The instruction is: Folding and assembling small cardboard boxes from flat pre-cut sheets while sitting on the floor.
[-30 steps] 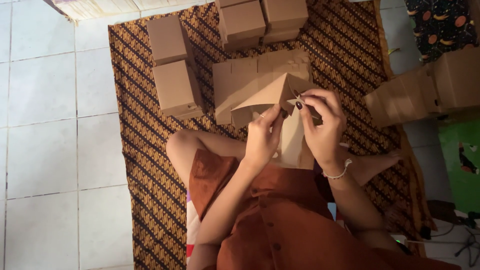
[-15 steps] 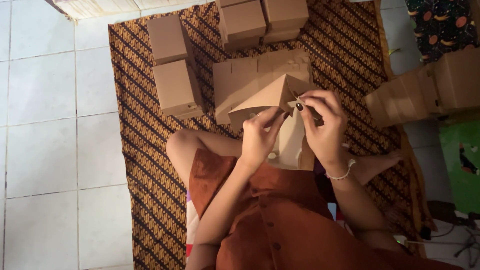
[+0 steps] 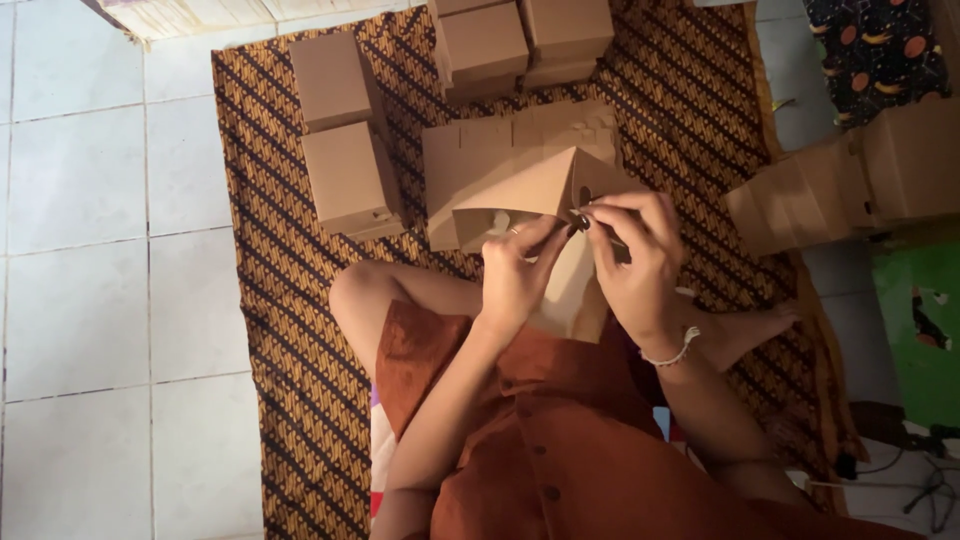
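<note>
**Both hands on a half-folded cardboard box over the batik mat**

At the centre of the frame, a person sitting on the floor holds a brown, partly folded cardboard box (image 3: 520,195) above their lap. The left hand (image 3: 515,275) grips the box from below at its lower edge, fingers curled up onto the cardboard. The right hand (image 3: 630,260) pinches the box's raised flap near its peak, fingertips (image 3: 590,215) pressed together on the edge; a white beaded bracelet (image 3: 672,352) sits on that wrist. The two hands are close to each other, almost touching at the fingertips.

Under and behind the box lies a stack of flat, unfolded cardboard blanks (image 3: 520,135), resting on a brown and black batik mat (image 3: 270,300) spread over the white tiled floor (image 3: 80,300).

In the upper left of the mat stand two finished closed boxes (image 3: 340,140), one just behind the other. At the top centre is a further group of finished boxes (image 3: 525,40), stacked close together. At the right edge of the frame more cardboard boxes (image 3: 850,185) lean in a row, off the mat. The person wears a rust-coloured buttoned garment (image 3: 560,450) that fills the lower centre.
</note>
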